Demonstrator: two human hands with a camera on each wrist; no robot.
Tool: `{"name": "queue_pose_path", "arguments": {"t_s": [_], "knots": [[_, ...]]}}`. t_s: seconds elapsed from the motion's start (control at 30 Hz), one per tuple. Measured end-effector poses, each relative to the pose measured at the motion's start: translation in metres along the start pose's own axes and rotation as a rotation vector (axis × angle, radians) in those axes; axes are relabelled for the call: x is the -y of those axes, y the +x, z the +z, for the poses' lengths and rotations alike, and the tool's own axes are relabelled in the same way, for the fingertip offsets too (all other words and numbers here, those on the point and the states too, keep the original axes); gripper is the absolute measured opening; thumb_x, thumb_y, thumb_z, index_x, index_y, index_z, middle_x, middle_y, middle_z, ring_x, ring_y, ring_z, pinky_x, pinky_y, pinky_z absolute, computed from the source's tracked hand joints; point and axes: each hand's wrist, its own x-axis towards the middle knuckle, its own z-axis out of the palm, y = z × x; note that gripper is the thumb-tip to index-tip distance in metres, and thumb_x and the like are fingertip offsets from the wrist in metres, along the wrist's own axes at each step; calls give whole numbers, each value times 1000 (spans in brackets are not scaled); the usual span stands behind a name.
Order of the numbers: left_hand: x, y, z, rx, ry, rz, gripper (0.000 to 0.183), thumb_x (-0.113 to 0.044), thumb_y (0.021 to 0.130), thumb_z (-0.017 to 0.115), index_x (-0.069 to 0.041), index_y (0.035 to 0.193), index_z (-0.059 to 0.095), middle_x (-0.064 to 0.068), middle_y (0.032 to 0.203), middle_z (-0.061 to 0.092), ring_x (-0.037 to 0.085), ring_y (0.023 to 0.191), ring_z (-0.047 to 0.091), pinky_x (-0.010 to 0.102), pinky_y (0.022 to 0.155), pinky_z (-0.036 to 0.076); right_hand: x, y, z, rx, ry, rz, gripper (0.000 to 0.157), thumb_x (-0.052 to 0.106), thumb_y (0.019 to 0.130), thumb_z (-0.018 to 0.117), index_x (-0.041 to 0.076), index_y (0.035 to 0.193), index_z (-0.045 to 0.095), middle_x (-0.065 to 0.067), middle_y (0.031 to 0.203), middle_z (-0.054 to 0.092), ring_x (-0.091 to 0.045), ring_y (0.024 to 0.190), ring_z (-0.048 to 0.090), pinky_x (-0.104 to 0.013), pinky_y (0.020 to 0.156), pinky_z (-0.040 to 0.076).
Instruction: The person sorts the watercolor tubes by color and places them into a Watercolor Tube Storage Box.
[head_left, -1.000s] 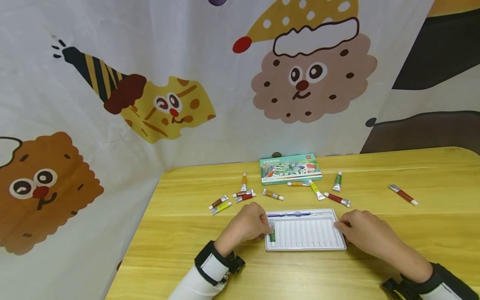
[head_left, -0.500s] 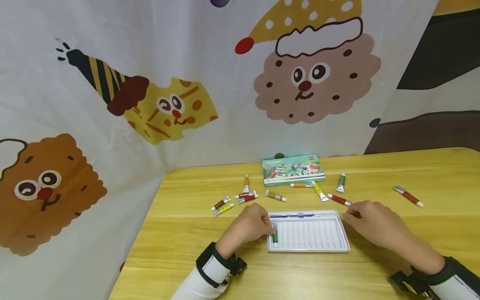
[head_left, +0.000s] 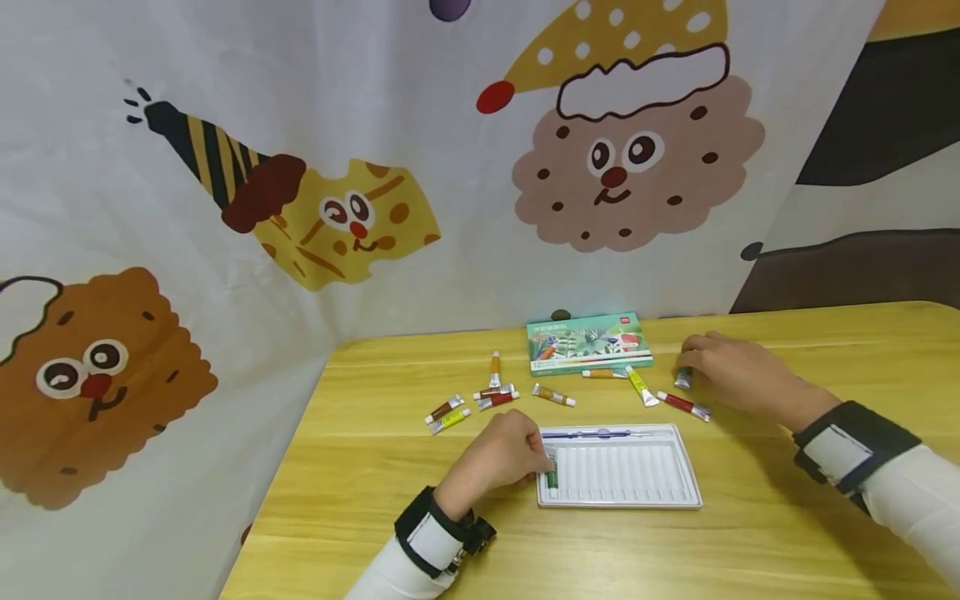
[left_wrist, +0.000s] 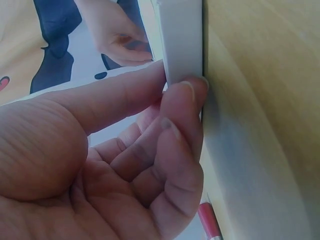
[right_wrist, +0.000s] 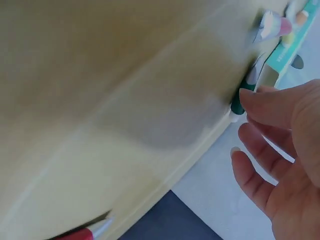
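Note:
My left hand [head_left: 504,450] pinches the left edge of a white plastic tray [head_left: 622,471], thumb above and fingers curled at its side. One small green paint tube [head_left: 552,482] lies in the tray's leftmost slot, next to my fingertips. Along the tray's back groove lies a thin purple-handled paintbrush [head_left: 588,434]. At the back right, my right hand [head_left: 731,371] pinches another green paint tube [right_wrist: 253,76] between thumb and forefinger, close at the table surface. Its other fingers are loosely bent. My hand covers part of that tube in the head view.
A teal paint box [head_left: 588,343] lies at the back by the patterned cloth [head_left: 450,275]. Red [head_left: 683,406] and yellow [head_left: 641,387] paint tubes lie between box and tray. Several more tubes, including a brown one [head_left: 445,408], lie to the left on the wooden table [head_left: 360,467].
My right hand has left the tray's right edge and moved back and right to the green paint tube. The left hand stays at the tray's left edge.

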Motion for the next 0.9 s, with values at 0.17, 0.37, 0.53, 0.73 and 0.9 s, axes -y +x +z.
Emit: {"name": "queue_pose_path", "arguments": {"t_s": [0.17,0.37,0.53,0.73,0.9], "knots": [[0,0,0,7,9,4,26,-19,79,75,-13,60,59,-1,51,54,13,45,49,23,41,35,-4,5,3,15,-70,-62,29,4,66,81,9,94,72,-8,92,63,-25,83,53,-44,72,54],[2,1,-1,1,16,0,26,-22,80,74,-14,61,59,-1,53,54,13,47,49,24,42,35,-6,5,4,52,-102,-19,22,7,71,78,3,90,69,-5,79,59,-22,72,50,-41,66,53],[1,2,-4,-18,5,-10,25,-28,84,70,-15,65,60,-1,55,52,14,48,48,25,42,34,-7,2,4,89,-103,17,14,4,74,73,1,84,64,-5,72,54,-21,67,49,-39,59,50],[-4,0,-8,-101,-35,50,21,-30,89,64,-17,72,62,-1,60,52,14,50,47,26,41,34,-2,-2,-4,125,89,141,13,6,85,62,-4,93,63,-9,82,60,-19,71,51,-40,62,49],[-13,-5,-9,-156,-49,121,17,-30,90,63,-15,90,71,-5,77,60,11,66,51,25,51,42,19,-1,-13,107,380,238,20,6,93,54,-8,105,58,-11,87,60,-18,70,50,-33,58,45]]}}
